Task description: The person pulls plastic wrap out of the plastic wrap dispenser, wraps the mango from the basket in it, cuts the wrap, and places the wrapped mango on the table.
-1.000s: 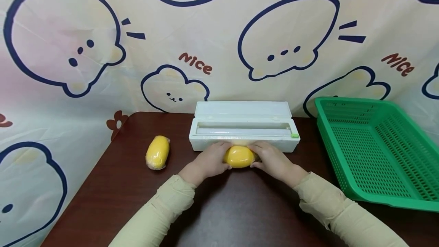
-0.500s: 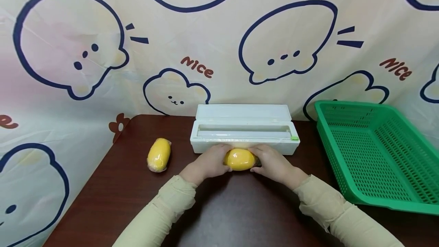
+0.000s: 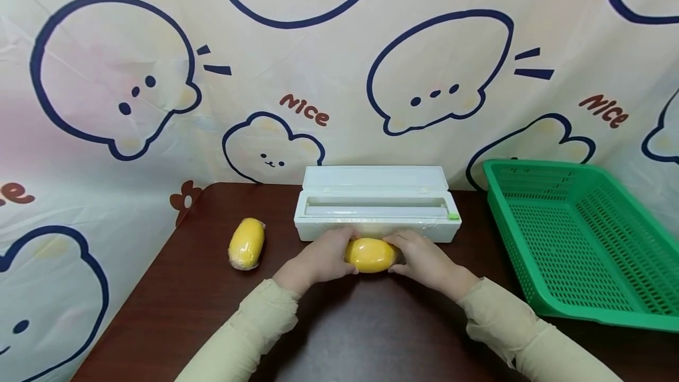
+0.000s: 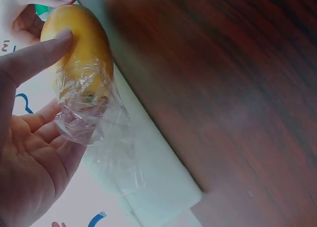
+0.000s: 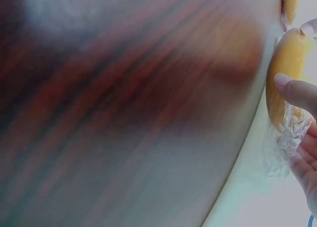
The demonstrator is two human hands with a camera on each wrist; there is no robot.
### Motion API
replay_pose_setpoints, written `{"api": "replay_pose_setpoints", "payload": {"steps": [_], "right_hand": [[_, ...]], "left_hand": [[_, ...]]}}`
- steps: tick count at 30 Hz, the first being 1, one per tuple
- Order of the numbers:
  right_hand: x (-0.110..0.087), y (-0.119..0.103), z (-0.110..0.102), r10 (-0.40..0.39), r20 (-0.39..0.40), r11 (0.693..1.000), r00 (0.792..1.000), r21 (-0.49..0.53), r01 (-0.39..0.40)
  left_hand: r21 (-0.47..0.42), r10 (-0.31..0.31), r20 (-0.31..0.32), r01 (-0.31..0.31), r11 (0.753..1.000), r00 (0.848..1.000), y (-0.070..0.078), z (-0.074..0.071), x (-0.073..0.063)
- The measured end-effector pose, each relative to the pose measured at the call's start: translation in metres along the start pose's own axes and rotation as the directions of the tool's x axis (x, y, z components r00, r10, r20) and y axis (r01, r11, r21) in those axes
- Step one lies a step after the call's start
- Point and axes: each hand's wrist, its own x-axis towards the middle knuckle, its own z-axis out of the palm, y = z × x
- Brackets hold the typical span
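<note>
Both hands hold a yellow oval fruit (image 3: 370,255) whose exact kind I cannot tell, just in front of a white cling film dispenser (image 3: 318,229). My left hand (image 3: 322,257) grips its left end, the thumb pressed on the yellow skin. At the opposite end, my right hand (image 3: 426,261) grips it the same way. Clear cling film (image 4: 81,123) bunches in wrinkles at the end near the left palm in the left wrist view. More loose cling film (image 5: 290,138) hangs by the right fingers in the right wrist view.
A second yellow fruit (image 3: 247,244), wrapped in film, lies on the left of the dark brown table (image 3: 361,335). A green plastic basket (image 3: 522,264) stands at the right. The dispenser's lid (image 3: 375,178) is up. A printed curtain (image 3: 339,63) hangs behind.
The head view has shifted slightly, so the scene sits lower in frame. The hands still hold the fruit, which has come slightly away from the dispenser.
</note>
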Motion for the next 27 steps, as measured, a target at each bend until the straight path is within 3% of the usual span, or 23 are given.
{"api": "replay_pose_setpoints", "payload": {"steps": [15, 18, 23, 27], "right_hand": [[-0.008, -0.005, -0.018, -0.044, 0.002, 0.995, 0.999, 0.085, 0.043], [-0.009, -0.005, -0.021, -0.046, 0.004, 0.993, 0.999, 0.109, 0.045], [-0.007, -0.006, -0.026, -0.047, -0.002, 0.991, 0.999, 0.129, 0.047], [-0.006, -0.008, -0.029, -0.046, -0.002, 0.989, 0.999, 0.142, 0.045]], "left_hand": [[0.137, 0.088, -0.048, -0.081, 0.987, 0.995, 0.015, -0.009, -0.017], [0.197, 0.132, -0.066, -0.117, 0.973, 0.989, 0.018, -0.009, -0.018], [0.331, 0.215, -0.109, -0.168, 0.929, 0.971, 0.019, -0.004, -0.016], [0.328, 0.245, -0.134, -0.190, 0.925, 0.960, 0.017, -0.003, -0.017]]}}
